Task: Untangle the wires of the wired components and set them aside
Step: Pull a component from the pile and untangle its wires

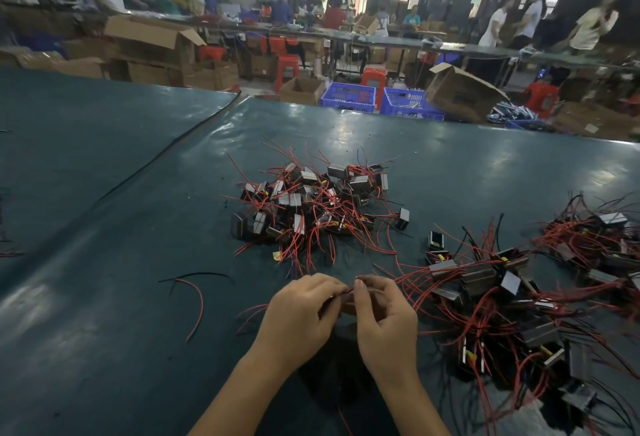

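Head view shows me the left hand [301, 311] and right hand [384, 317] meeting fingertip to fingertip. Both pinch one red wire [350, 292] between thumb and forefinger, with the other fingers curled loosely beneath. Something blurred sits between the palms, and I cannot tell whether it is a component. The pinched wire is on the near side of the middle pile [311, 207], a tangle of small black-and-silver components with red leads sticking out all round. To the near right of the middle pile, just beside the right hand, a second pile [491, 293] spreads out, its red leads reaching toward the hands. Right of the middle pile and well apart from it, I see a third heap [602, 245]. To the near left of the middle pile, a red lead [199, 304] and a black lead [201, 274] lie loose on the dark green table [104, 227]. Beyond the middle pile, past the table's far edge, stand blue crates [348, 96] and open cardboard boxes [457, 92].
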Tool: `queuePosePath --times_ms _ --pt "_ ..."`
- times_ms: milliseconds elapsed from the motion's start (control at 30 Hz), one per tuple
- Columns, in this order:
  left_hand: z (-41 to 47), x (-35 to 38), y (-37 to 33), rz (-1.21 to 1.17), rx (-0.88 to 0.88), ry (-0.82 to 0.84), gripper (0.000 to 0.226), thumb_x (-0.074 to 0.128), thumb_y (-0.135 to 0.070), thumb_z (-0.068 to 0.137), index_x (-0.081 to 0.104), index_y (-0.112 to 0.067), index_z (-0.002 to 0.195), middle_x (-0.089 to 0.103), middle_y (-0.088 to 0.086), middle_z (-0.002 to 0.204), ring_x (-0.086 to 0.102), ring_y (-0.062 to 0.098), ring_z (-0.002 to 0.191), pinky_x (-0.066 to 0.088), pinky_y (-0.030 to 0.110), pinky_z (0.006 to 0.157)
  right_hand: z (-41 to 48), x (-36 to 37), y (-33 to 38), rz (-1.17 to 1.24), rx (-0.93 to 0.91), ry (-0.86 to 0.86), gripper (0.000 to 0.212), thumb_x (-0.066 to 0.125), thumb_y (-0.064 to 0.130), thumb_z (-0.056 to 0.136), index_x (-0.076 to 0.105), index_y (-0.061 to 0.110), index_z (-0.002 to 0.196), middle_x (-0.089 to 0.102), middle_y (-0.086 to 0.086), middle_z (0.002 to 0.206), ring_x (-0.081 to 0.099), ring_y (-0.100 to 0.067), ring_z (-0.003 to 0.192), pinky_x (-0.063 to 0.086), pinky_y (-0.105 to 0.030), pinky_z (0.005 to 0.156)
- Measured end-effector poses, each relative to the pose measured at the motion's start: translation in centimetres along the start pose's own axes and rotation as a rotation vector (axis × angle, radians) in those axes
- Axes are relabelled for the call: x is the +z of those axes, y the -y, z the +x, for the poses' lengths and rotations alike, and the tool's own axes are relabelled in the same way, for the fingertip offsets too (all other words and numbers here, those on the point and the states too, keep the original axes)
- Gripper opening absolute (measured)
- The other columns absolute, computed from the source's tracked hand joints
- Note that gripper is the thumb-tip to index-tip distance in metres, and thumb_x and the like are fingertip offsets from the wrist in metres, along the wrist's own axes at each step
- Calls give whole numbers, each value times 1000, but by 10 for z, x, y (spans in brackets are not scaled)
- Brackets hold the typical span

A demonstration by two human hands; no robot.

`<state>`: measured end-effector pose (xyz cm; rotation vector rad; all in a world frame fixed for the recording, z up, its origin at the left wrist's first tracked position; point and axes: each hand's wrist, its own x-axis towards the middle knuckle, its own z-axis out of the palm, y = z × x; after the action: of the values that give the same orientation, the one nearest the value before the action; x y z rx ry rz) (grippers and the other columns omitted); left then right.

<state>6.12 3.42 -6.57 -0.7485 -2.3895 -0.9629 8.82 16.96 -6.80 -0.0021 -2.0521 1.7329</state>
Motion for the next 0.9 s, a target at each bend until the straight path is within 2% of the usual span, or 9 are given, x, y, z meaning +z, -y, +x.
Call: queuePosePath --times_ms 100,233,300,367,433,533,667,767,900 --pt "2 -4 2 -112 -17 -51 21 58 -26 91 72 -14 100 70 -8 98 66 5 89 56 31 78 5 4 5 22 -34 16 10 60 13 94 59 22 94 74 4 77 72 -8 70 55 -17 63" --pt "2 -5 10 -235 -155 -61 6 65 -20 89 67 -19 94 67 -15 86 64 0 82 54 21 73 9 11 10 -27 -33 92 8 59 24 95 61 26 87 73 8 76 69 -6 65 53 -17 58" --pt "2 -4 14 -247 -220 -66 4 66 -19 91 64 -22 93 65 -18 81 64 0 79 53 17 70 17 13 11 -111 -58 89 13 60 25 95 62 29 83 71 14 78 67 -3 67 50 -14 60" --pt "2 -4 20 -220 -265 -100 2 64 -22 93 62 -22 92 64 -17 80 63 3 76 53 21 69 30 16 16 -238 -83 72 13 62 26 94 61 33 83 68 17 79 64 1 76 46 -10 67" --pt "3 -4 27 -219 -322 -144 3 63 -24 93 62 -21 93 66 -13 80 63 4 75 53 25 69 47 24 24 -349 -129 74 3 63 28 92 64 29 95 66 17 91 61 0 89 46 -15 77" --pt "5 -6 35 -280 -421 -238 4 67 -19 91 65 -20 95 69 -10 81 65 4 76 53 21 70 78 47 39 -588 -267 185 30 60 27 94 63 14 121 65 1 117 54 -17 112 45 -28 94" --pt "6 -7 38 -357 -454 -308 9 70 -16 88 64 -24 88 68 -21 81 65 0 73 46 8 63 114 83 49 -889 -323 355 46 54 26 96 47 16 141 51 -2 143 39 -25 133 33 -41 110" --pt "7 -7 43 -371 -473 -349 10 69 -18 89 65 -27 86 68 -18 77 64 3 68 46 11 59 128 101 42 -1002 -303 470 49 53 19 96 42 20 144 45 0 147 33 -26 137 26 -46 113" --pt "9 -5 48 -391 -533 -427 17 69 -17 89 64 -31 81 68 -16 75 63 3 64 45 11 56 141 109 31 -1003 -220 524 48 58 23 96 45 22 142 45 -4 145 34 -29 134 32 -48 110"
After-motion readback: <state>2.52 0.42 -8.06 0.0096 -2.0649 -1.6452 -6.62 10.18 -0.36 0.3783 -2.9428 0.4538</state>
